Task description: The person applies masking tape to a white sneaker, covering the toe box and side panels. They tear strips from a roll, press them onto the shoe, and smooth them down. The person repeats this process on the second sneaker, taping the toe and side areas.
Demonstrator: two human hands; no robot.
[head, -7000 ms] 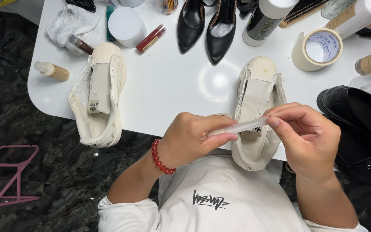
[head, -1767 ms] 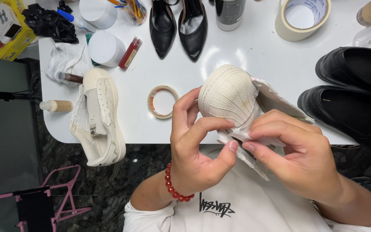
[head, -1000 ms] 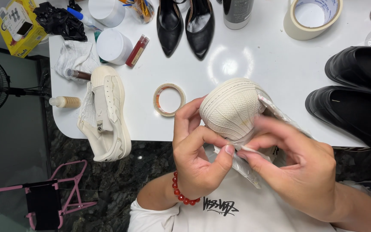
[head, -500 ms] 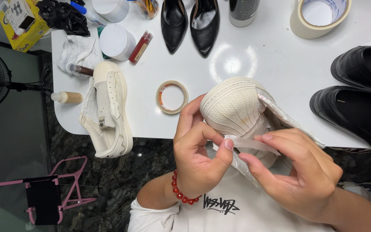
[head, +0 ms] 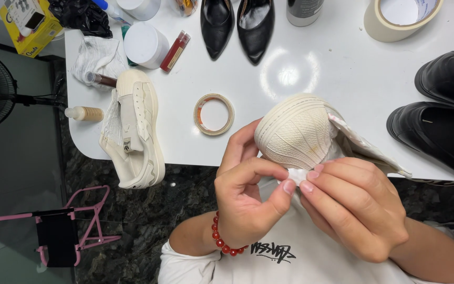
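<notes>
Over the table's (head: 342,79) near edge, the left hand (head: 245,202) and right hand (head: 353,210) pinch a white wipe (head: 298,174) against the cream shoe's (head: 295,131) toe, which looks partly stained, while 1 matching shoe (head: 135,134) waits at the left edge.

White table (head: 342,79) fills upper frame. Cream shoe (head: 135,134) at its lower-left edge, small tape roll (head: 214,114) centre, black heels (head: 237,23) top centre, large tape roll (head: 398,18) top right, black shoes (head: 442,115) right. Pink stool (head: 59,231) lower left, yellow box (head: 30,23) upper left.
</notes>
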